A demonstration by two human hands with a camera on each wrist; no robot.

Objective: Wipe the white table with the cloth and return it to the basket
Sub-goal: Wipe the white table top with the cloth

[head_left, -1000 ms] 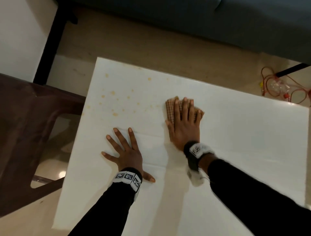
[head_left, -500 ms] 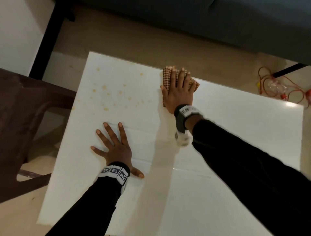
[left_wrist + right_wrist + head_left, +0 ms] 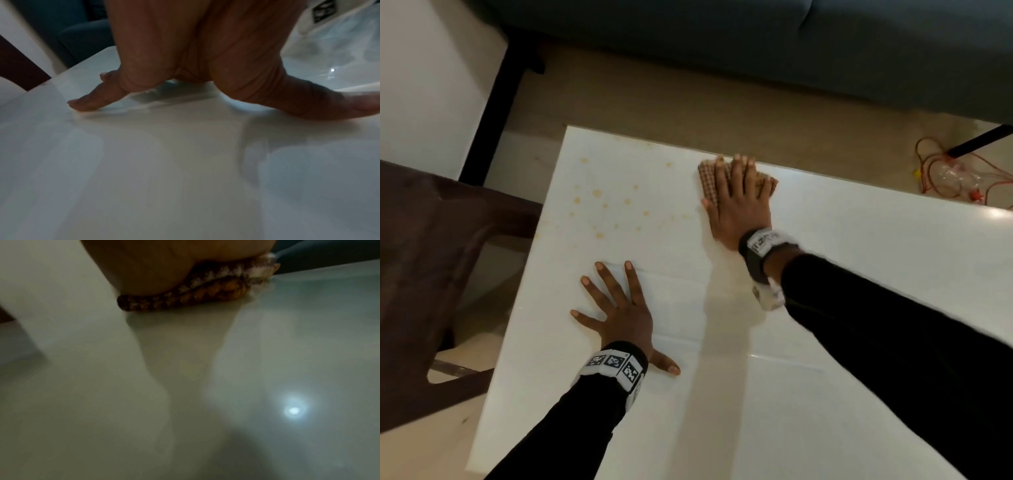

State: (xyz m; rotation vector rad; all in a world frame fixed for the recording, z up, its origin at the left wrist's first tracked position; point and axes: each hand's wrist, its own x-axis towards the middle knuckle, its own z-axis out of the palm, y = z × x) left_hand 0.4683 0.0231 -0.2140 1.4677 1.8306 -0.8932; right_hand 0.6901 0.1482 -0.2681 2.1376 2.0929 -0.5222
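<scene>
On the white table (image 3: 825, 342), my right hand (image 3: 739, 185) lies flat with straight fingers and presses a folded brown checked cloth (image 3: 705, 181) against the top, close to the far edge. The right wrist view shows the cloth (image 3: 205, 288) squashed under the palm (image 3: 164, 264). Several yellow-brown spots (image 3: 599, 195) dot the table's far left part, left of the cloth. My left hand (image 3: 616, 308) rests flat with spread fingers on the near left of the table, holding nothing. Its fingers (image 3: 88, 100) lie on the surface (image 3: 164, 162). No basket is in view.
A dark brown chair (image 3: 431, 257) stands against the table's left side. Beyond the far edge is bare floor, then a blue-grey sofa (image 3: 791, 51). Red cables (image 3: 955, 174) lie on the floor at the far right. A black leg (image 3: 500, 85) stands at the far left.
My right hand has slid the cloth away from me, from the middle of the table to its far edge. The left hand has stayed flat in the same spot.
</scene>
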